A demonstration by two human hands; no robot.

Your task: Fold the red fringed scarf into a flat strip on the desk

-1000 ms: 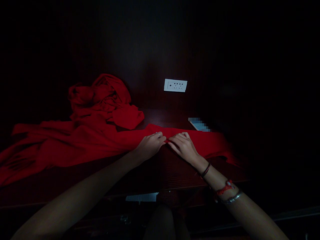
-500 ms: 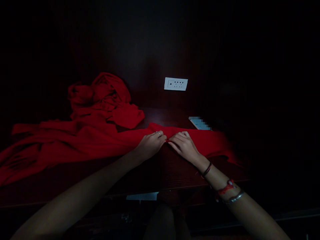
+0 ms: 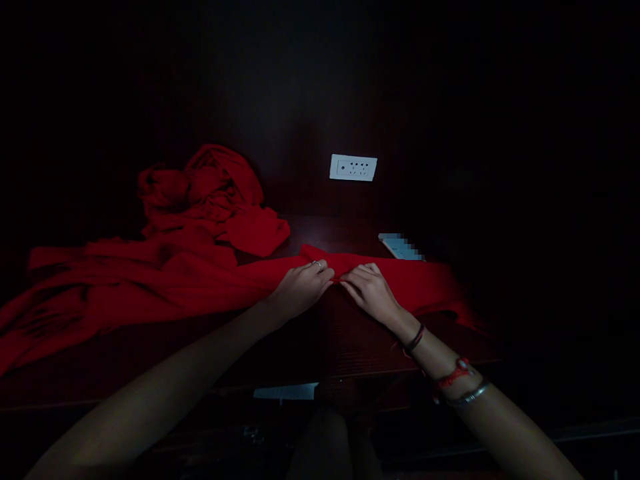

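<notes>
A long red cloth [image 3: 165, 280] lies across a dark wooden table [image 3: 320, 347], bunched in a heap at the back left and stretched out flat toward the right. My left hand [image 3: 300, 288] and my right hand [image 3: 371, 292] sit side by side at the cloth's near edge in the middle. Both have their fingers curled and pinch the red cloth's edge. A ring shows on my left hand; my right wrist wears a dark band, a red cord and a metal bangle.
A white wall socket [image 3: 353, 167] is set in the dark panel behind the table. A pale flat object [image 3: 400, 247], partly blurred, lies on the table just behind the cloth at the right. The surroundings are very dark.
Almost nothing has changed. Both hands stay pinched on the cloth's edge at the same spot; the view shifted very slightly.
</notes>
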